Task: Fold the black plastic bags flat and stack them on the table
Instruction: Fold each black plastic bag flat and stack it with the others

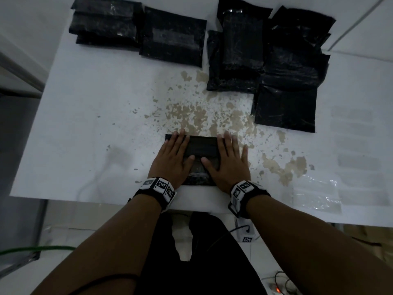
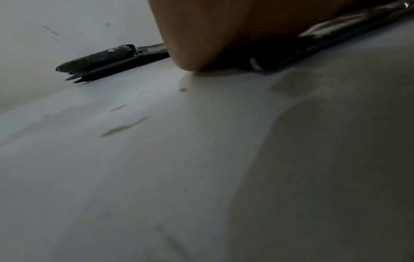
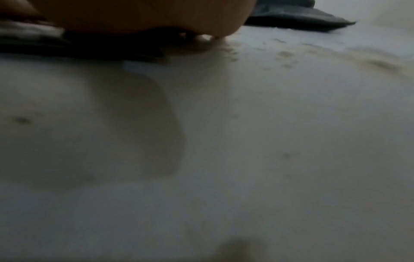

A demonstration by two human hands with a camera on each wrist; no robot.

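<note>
At the near edge of the white table [image 1: 89,116], both palms are pressing a folded black plastic bag [image 1: 202,150] flat. The left hand [image 1: 173,159] is lying over the bag's left part and the right hand [image 1: 228,161] over its right, all fingers straight and spread, thumbs nearly meeting in the middle; neither hand is gripping anything. The wrist views are showing only the heels of the hands on the tabletop, with the bag's layered edge pinched beneath.

Judging progress: a good share of the work is looking done. At the far left a stack of folded bags [image 1: 104,22] is sitting, with another folded stack [image 1: 173,37] just beside it. At the far right a looser, overlapping heap of black bags [image 1: 265,56] is lying, which I take to be those still waiting to be folded, though that is a guess. The pressed bag is not yet on a stack.

The bag is lying as a compact rectangle, nearly square where visible. Its long axis seems to be running away from the person, its far edge pointing towards the stacks, its near edge almost at the table's edge; the hands are hiding its sides.
</note>
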